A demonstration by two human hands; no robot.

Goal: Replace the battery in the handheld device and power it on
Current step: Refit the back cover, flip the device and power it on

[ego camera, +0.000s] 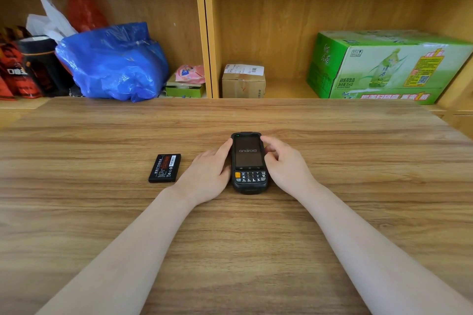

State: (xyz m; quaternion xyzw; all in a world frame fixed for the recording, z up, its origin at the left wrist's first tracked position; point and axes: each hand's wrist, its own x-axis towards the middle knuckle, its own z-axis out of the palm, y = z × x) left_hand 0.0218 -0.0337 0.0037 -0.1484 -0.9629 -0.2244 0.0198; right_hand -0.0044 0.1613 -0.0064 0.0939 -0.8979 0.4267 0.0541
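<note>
Both hands flank device point(248, 162) (screen up); top away.

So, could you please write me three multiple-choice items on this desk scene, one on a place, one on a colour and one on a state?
1. Where does the loose battery lie?
A. On the table, to the left of the handheld device
B. On the shelf beside the green carton
C. On top of the device's keypad

2. What colour is the one key that stands out on the keypad?
A. Blue
B. Orange
C. White

3. What does the device's screen show?
A. Nothing, it is dark
B. A cracked pane
C. The word "android"

Answers:
1. A: the battery rests flat on the table, just beyond the left hand.
2. B: the key at the keypad's upper left is orange.
3. C: the handheld device, flanked by the left hand and the right hand, is lit with that word.
</note>
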